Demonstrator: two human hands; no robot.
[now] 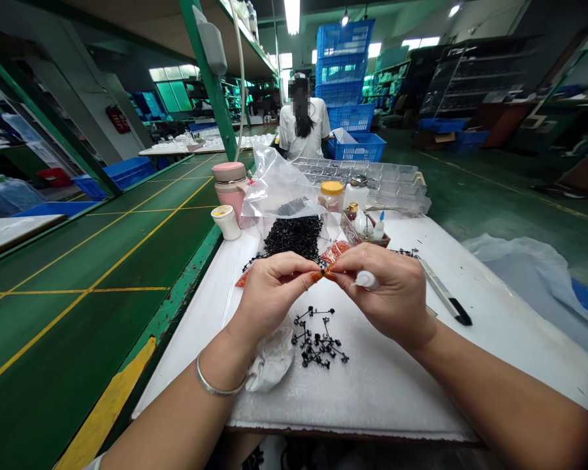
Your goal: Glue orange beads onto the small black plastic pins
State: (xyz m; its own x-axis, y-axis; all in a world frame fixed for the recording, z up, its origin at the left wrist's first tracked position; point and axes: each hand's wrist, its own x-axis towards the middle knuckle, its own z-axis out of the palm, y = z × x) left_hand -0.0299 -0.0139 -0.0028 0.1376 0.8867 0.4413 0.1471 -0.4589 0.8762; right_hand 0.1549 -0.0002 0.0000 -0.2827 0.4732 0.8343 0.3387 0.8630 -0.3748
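My left hand (pixel 274 287) and my right hand (pixel 389 290) meet above the white work surface, thumbs and forefingers pinched together. Between the fingertips is a small black part (pixel 323 272), mostly covered by them. Tucked in the curled fingers of my right hand is a small white squeeze bottle (pixel 367 281), its pointed nozzle toward the left. Below the hands lies a loose group of black plastic parts with thin stems (pixel 318 346). Just behind them is a large heap of similar black parts (pixel 294 236) at an open clear bag (pixel 279 186). A bag of small orange pieces (pixel 336 250) sits near my right fingertips.
A crumpled white cloth or bag (pixel 272 362) lies by my left wrist, a utility knife (pixel 445 294) at right. Behind stand a pink flask (pixel 229 186), white cup (pixel 226 222), yellow-lidded jar (pixel 332 194), bottle tray (pixel 365 228) and compartment trays (pixel 372 176). A co-worker (pixel 304 121) sits ahead.
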